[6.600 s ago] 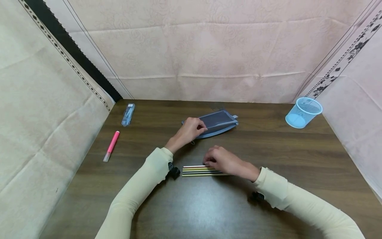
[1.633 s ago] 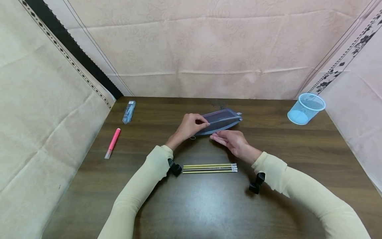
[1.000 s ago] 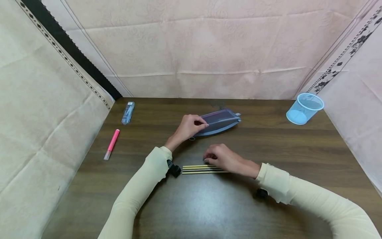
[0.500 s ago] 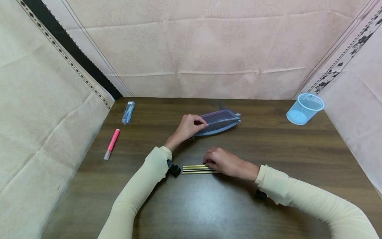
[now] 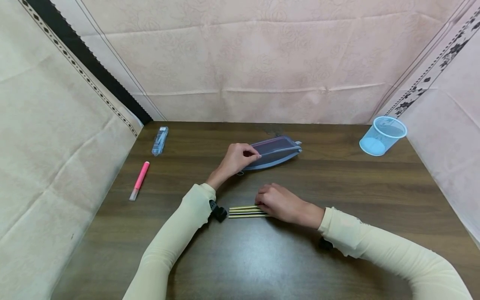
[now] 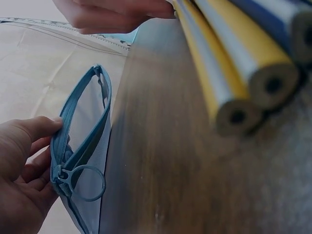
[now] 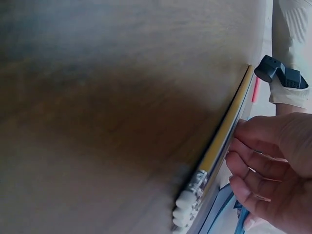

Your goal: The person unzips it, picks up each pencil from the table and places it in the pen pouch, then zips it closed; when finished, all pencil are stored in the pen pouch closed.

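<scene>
- Your left hand [image 5: 237, 159] pinches the near-left edge of a blue-grey pouch [image 5: 275, 155], thumb against fingers; the pouch lies towards the back of the bench [image 5: 262, 258], its zip parted.
- Your right hand [image 5: 283, 204] is at the pencils [image 5: 245, 212], fingers half bent along their far side; you cannot tell whether it grips one.
- The pencils lie side by side, nearer you than the pouch, flat ends left, white erasers right.
- Left: pink marker [image 5: 140, 179], blue pack [image 5: 160, 141] behind it.
- Far right: blue cup [image 5: 380, 137].

Creased pale cloth [image 5: 240, 62] stands at 12 o'clock beyond the wood-grained tabletop [image 5: 375, 196]; black strip [image 5: 88, 62] at 10, floral border [image 5: 453, 53] at 2, soft glare [image 5: 258, 262] at 6.
</scene>
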Tool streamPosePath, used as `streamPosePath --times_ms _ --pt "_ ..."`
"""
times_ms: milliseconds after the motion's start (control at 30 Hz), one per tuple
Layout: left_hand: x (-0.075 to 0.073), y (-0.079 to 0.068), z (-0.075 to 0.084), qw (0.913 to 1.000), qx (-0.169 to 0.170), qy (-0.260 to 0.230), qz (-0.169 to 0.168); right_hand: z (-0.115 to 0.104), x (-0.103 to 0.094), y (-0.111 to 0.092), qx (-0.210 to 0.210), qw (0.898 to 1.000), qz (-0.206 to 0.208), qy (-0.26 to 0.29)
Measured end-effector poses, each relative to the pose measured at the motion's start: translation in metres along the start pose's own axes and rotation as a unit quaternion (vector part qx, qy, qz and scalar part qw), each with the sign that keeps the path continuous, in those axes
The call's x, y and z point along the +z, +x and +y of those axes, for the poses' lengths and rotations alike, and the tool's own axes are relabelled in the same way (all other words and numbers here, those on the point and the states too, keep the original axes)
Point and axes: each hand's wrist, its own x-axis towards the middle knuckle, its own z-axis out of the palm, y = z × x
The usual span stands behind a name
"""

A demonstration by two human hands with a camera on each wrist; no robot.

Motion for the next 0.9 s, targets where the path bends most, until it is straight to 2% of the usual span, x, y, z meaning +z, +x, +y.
streamPosePath --times_ms 233,500,667,900 --pt "-0.001 0.001 -0.001 1.0000 0.002 0.002 -0.002 -0.002 -0.002 0.001 -0.003 0.999 -0.012 -0.038" --pt "-0.001 0.001 -0.003 1.0000 0.009 0.002 -0.002 0.001 -0.005 0.001 -0.020 0.998 -0.004 -0.057" --pt "0.001 0.001 -0.003 1.0000 0.008 0.003 -0.002 0.005 -0.014 0.001 -0.031 0.999 -0.005 -0.017" --pt "0.002 0.001 -0.003 1.0000 0.005 0.002 -0.003 0.011 -0.027 0.002 -0.015 0.998 0.018 0.059"
